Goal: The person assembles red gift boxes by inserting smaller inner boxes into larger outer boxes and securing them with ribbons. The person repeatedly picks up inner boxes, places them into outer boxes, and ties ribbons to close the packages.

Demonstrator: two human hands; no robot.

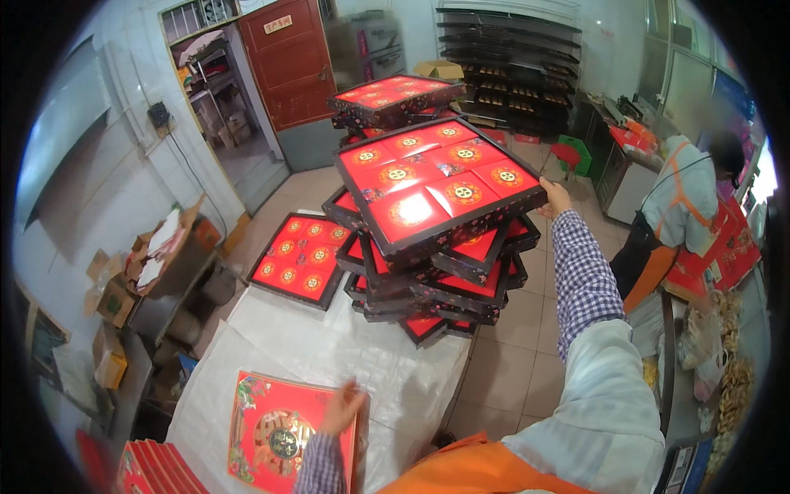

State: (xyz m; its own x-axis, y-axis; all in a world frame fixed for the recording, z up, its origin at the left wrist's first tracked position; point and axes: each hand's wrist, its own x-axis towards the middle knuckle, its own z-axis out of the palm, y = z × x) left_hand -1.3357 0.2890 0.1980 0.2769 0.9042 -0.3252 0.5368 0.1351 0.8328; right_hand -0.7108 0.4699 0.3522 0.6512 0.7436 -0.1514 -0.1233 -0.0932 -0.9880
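My right hand [556,198] grips the right corner of a black-rimmed gift box tray [444,177] filled with red square packs bearing gold round emblems. This tray lies tilted on top of a tall, unevenly turned stack of similar trays [411,288]. At the near part of the table, my left hand [344,409] is over the right side of a red box lid [284,428] with a round gold pattern and flowers. Its fingers look stretched out and slightly blurred. One more filled tray [300,258] lies flat left of the stack.
White sheeting covers the table [247,337]. Another tray stack [395,95] stands behind; red folded covers [156,469] sit at the lower left. A co-worker [687,193] bends over a red-topped surface at right. Cartons [111,288] line the left wall; a dark rack [510,70] stands far back.
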